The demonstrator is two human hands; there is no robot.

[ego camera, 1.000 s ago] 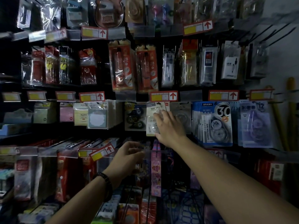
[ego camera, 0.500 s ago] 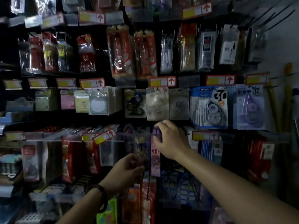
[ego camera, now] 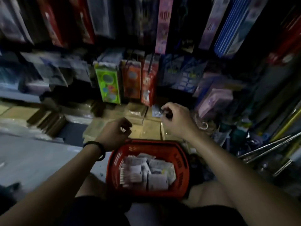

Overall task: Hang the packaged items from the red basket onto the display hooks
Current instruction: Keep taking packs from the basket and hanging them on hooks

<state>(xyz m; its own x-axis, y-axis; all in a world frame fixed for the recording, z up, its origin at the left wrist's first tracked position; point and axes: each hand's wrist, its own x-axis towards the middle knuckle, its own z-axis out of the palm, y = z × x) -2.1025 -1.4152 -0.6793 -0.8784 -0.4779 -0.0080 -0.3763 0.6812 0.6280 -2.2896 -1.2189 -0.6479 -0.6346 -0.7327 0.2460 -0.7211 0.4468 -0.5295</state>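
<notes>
The red basket (ego camera: 180, 162) stands on the floor between my knees, with several pale packaged items (ego camera: 146, 173) lying in it. My left hand (ego camera: 114, 132), a black band on its wrist, hovers over the basket's far left rim with loosely curled fingers and holds nothing. Further right and a little beyond the basket, my right hand (ego camera: 175, 119) hangs the same way, also empty. A small bluish packet (ego camera: 156, 110) lies just past its fingertips; contact is unclear. The display's hanging packs (ego camera: 160, 25) fill the top of the view, blurred.
Green (ego camera: 108, 84), orange (ego camera: 132, 80) and red (ego camera: 147, 85) boxed packs hang low on the rack ahead. Brown wrapped stacks (ego camera: 146, 126) lie on the floor behind the basket. Metal rods (ego camera: 267, 147) lean at the right. Grey floor (ego camera: 40, 157) spreads to the left.
The view has swung from the display hooks down to the floor and basket. Both hands have dropped from the hanging packs to just above the basket's far rim.
</notes>
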